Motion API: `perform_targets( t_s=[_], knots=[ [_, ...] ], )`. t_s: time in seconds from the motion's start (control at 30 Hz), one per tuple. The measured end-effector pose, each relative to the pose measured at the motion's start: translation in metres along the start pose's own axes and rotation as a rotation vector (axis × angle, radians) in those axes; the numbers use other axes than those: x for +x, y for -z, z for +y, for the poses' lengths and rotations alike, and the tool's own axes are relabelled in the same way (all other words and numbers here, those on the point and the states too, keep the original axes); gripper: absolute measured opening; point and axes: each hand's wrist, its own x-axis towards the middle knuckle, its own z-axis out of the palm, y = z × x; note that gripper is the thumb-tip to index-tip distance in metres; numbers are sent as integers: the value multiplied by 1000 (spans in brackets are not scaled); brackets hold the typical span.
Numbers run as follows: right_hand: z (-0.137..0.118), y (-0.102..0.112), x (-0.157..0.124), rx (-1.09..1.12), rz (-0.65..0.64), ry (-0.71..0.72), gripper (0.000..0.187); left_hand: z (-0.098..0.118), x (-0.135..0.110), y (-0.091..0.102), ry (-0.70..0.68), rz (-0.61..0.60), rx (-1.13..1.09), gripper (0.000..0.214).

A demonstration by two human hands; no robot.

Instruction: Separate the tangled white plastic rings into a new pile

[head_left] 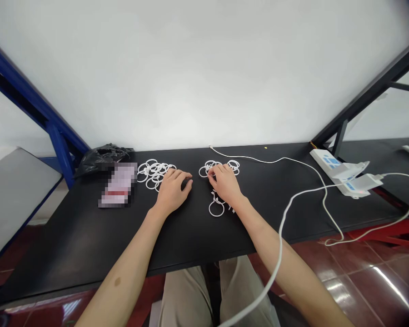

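Note:
My left hand (173, 190) rests at the right edge of a pile of white plastic rings (153, 169), thumb and fingers apart with nothing between them. To its right, my right hand (225, 182) reaches over a smaller group of white rings (233, 164). Its thumb and fingertips are closed on a white ring (203, 172) at the group's left side; the exact grip is partly covered by the fingers. Nearer to me, a single ring (216, 209) with a small clip-like tab lies by my right wrist, beside small white pieces (231, 209) partly hidden by the wrist.
The black tabletop (184, 245) meets a white wall. At the left lie a black plastic bag (104, 156) and a pixelated, blurred item (119, 184). White boxes (330, 164) stand at the right. A white cable (286, 218) loops across the table and over my right forearm.

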Motion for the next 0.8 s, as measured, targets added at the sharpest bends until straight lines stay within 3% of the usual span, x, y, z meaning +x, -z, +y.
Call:
perform_targets(
  t_s=[0.2, 0.3, 0.67, 0.8],
  knots=[
    [-12, 9, -5, 165, -8, 207, 19, 2, -3, -1, -13, -21, -34, 49],
    [-17, 11, -7, 195, -12, 248, 23, 2, -2, -2, -27, -59, -68, 46],
    [-21, 6, -8, 589, 0, 42, 9, 8, -2, 6, 4, -117, -234, 36],
    [-22, 6, -8, 632, 40, 11, 13, 11, -1, 8, 25, -169, -264, 34]
  ],
)
